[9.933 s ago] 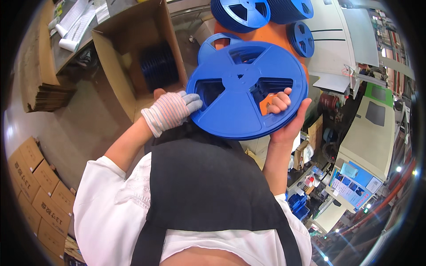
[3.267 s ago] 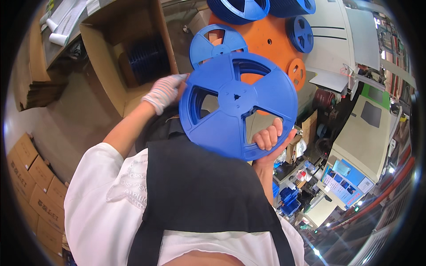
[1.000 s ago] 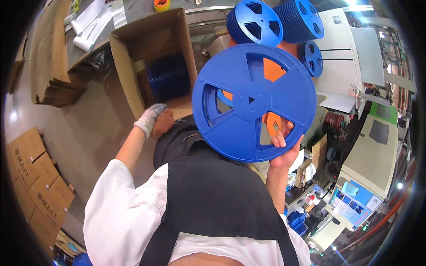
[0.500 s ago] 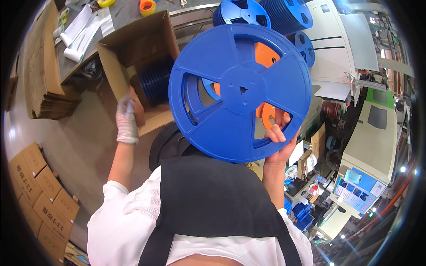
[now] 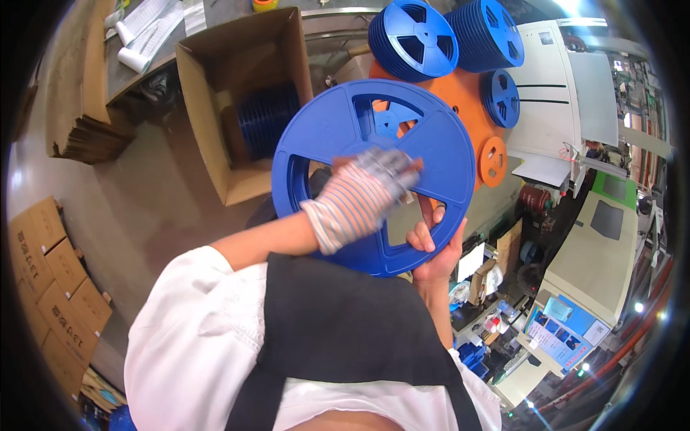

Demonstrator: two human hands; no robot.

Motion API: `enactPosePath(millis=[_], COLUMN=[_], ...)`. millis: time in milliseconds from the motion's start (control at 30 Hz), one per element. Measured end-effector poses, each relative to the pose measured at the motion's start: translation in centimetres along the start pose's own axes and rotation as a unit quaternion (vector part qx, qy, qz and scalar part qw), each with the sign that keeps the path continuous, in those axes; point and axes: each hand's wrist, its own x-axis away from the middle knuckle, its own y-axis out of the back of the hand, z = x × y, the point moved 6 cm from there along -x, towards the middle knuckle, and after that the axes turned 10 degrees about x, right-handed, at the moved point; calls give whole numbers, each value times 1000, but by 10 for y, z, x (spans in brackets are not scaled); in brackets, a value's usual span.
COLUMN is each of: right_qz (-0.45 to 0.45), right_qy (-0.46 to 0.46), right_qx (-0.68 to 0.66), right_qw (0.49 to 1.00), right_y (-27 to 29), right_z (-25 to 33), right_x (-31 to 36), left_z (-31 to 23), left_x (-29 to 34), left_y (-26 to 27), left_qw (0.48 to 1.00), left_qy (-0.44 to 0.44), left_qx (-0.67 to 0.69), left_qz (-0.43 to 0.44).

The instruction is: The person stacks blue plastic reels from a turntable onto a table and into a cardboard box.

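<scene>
A big blue plastic reel point(image 5: 442, 147) with cut-out windows is held up in front of my chest. My bare right hand point(image 5: 435, 248) grips its lower right rim, with fingertips showing through a window. Across the reel's face lies my left hand point(image 5: 366, 190) in a striped glove with grey fingertips. Motion smears its fingers, and reddish-brown patches show at its edges; I cannot make out whether it holds anything. To the left, an open cardboard box point(image 5: 198, 115) contains a row of dark blue reels point(image 5: 267, 122).
Blue reel stacks point(image 5: 413, 39) point(image 5: 487, 32) and a smaller blue stack point(image 5: 501, 98) rest on an orange surface point(image 5: 460, 93) beyond. An orange disc point(image 5: 493, 161) is nearby. Flattened cardboard point(image 5: 79, 86) and sealed cartons point(image 5: 57, 294) stand left; a beige machine point(image 5: 593, 251) stands right.
My left hand has moved from the cardboard box's edge rightward onto the reel's face. The reel has shifted slightly down and left, still in my right hand.
</scene>
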Motion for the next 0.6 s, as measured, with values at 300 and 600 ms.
enactPosePath(millis=[300,600], right_qz=[-23,2], right_qy=[11,4], right_qx=[4,-9], right_qw=[1000,1000], right_y=[2,9], right_z=[1,5], right_x=[4,1], left_z=[-3,-5], left_x=[-1,4], left_y=[-5,-7], left_qw=[997,997], left_qy=[-59,-41], left_qx=[-5,46], left_qz=[-42,-38])
